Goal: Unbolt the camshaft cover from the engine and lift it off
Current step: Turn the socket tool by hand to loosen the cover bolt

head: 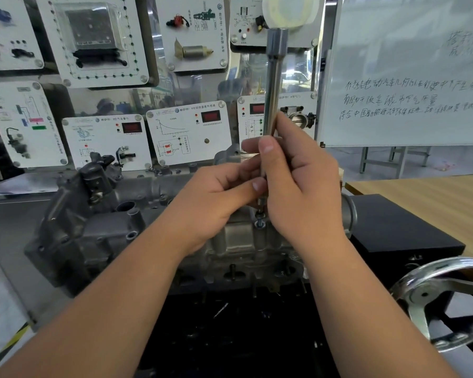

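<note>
The grey cast camshaft cover [99, 222] lies across the top of the engine, in the middle of the view. A long steel extension bar [274, 77] stands upright over a bolt [260, 222] at the cover's near right part. My right hand [298, 186] grips the bar's lower shaft, fingers curled round it. My left hand [213, 203] pinches the same shaft from the left, thumb and fingers against it. The bar's lower tip sits just above the bolt head, partly hidden by my hands.
A chrome handwheel [443, 301] juts out at the lower right. A black box [399, 230] and a wooden table [432, 197] lie right of the engine. Display panels [107, 140] and a whiteboard [410, 77] stand behind.
</note>
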Demonstrator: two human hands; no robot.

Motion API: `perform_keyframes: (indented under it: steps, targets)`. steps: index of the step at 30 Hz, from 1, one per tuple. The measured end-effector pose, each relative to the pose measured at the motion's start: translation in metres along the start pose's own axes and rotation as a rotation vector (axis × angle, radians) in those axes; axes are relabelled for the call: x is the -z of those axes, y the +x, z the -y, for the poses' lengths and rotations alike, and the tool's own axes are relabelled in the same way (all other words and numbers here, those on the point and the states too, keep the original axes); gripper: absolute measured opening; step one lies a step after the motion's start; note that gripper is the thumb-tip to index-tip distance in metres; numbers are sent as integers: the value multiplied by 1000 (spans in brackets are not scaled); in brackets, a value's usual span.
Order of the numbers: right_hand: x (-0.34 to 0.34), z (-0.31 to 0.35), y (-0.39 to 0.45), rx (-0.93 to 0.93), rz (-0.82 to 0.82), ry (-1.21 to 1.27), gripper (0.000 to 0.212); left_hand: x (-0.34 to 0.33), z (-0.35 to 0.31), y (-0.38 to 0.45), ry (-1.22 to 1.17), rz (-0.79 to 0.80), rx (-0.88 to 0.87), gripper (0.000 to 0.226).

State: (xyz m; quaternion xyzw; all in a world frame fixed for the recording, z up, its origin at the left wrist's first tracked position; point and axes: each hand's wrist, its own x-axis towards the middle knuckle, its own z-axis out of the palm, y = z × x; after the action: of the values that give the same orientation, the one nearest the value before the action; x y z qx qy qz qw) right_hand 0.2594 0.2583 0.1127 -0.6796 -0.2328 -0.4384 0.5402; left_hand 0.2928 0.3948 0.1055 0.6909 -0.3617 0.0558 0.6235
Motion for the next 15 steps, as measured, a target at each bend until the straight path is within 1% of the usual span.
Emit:
perform_keyframes:
  steps: [2, 4, 7, 9, 12, 15]
  targets:
    - [1, 1, 1, 0, 17, 13, 35, 0, 1, 0, -3, -1, -19, 18]
    - [0, 0, 2, 9, 20, 15, 32, -1, 2, 2, 18, -41, -31, 12]
    - [-2, -5, 0, 13, -34, -12, 26, -2, 5, 4, 76, -108, -16, 8]
    - [-5, -7, -2, 15, -52, -5, 31, -1, 4, 4, 87, -70, -15, 6]
    - [-7, -6, -4, 15, -30, 33, 37, 1, 1, 1, 13, 30, 7, 15]
    - [-5, -4, -3, 22, -5, 82, 42, 3, 3, 1, 17, 10, -13, 18]
